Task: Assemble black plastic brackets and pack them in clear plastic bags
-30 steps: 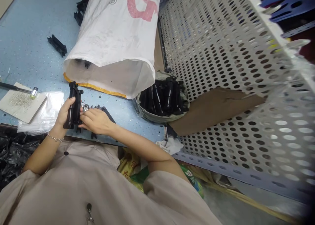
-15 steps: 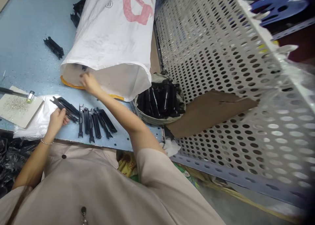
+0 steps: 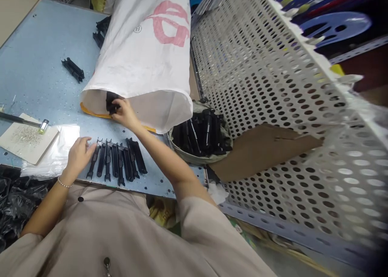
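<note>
RIGHT HAND (image 3: 125, 113) PINCHING A BLACK PART (image 3: 111, 101) AT THE SACK (image 3: 142, 59) MOUTH

The right hand's grip is pressed together on the black part, pinching it between thumb and fingers. This part is just inside the open mouth of the white sack, toward its left side; its far end is partly hidden by the sack's upper edge.

The left hand (image 3: 78, 156) is spread and holds nothing. Its thumb is just beside the leftmost piece of a row of parts (image 3: 115, 160); contact between the two cannot be determined. The row lies side by side along the near edge of the blue tabletop (image 3: 39, 59), between the left hand and the right forearm.

Clear plastic bags (image 3: 67, 139) lie to the left of the left hand, partly under a pale board (image 3: 36, 147). The board carries small grains and the head of a hammer (image 3: 21, 118).

Farther back, a loose black piece (image 3: 72, 70) lies left of the sack. To the sack's right, a round container (image 3: 197, 160) holds more black parts beside a perforated panel (image 3: 254, 87).
</note>
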Available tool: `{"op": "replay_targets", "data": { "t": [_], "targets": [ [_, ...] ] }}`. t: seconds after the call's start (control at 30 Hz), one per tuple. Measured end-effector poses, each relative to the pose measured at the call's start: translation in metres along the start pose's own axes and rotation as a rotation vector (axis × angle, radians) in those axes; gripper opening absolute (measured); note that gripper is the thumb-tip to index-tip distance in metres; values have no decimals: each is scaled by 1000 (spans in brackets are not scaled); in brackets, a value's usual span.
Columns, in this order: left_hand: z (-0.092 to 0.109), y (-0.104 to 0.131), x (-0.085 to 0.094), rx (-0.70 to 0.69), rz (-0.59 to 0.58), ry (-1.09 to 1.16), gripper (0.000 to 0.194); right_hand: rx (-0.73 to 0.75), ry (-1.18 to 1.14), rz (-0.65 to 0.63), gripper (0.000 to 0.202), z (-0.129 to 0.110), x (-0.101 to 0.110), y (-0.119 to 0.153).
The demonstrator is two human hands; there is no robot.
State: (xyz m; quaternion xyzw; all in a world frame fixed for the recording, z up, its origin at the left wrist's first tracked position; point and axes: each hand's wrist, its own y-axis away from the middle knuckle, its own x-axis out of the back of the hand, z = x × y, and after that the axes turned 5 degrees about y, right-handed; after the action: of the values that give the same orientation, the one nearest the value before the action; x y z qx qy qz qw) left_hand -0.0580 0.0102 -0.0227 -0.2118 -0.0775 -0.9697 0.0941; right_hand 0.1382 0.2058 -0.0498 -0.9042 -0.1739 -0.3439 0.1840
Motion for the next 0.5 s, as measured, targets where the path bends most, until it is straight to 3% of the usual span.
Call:
{"op": "replay_targets", "data": {
  "t": [0.07, 0.13, 0.23, 0.3, 0.4, 0.5],
  "targets": [
    [8, -10, -8, 74, -48, 444, 56, 42, -234, -18, 47, -25, 3, 57],
    [17, -19, -18, 209, -173, 827, 59, 20, -408, -115, 43, -49, 2, 107],
    [26, -27, -34, 335, -275, 1079, 51, -18, -530, -97, 36, -70, -5, 146],
    [31, -33, -43, 319, -238, 1143, 42, 9, -565, -55, 35, -72, -7, 143],
    [38, -49, -49, 256, -175, 1193, 33, 40, -540, -21, 38, -69, -5, 112],
    [42, -70, -45, 251, -99, 1178, 26, 50, -443, -37, 56, -65, -5, 82]
  ]
}}
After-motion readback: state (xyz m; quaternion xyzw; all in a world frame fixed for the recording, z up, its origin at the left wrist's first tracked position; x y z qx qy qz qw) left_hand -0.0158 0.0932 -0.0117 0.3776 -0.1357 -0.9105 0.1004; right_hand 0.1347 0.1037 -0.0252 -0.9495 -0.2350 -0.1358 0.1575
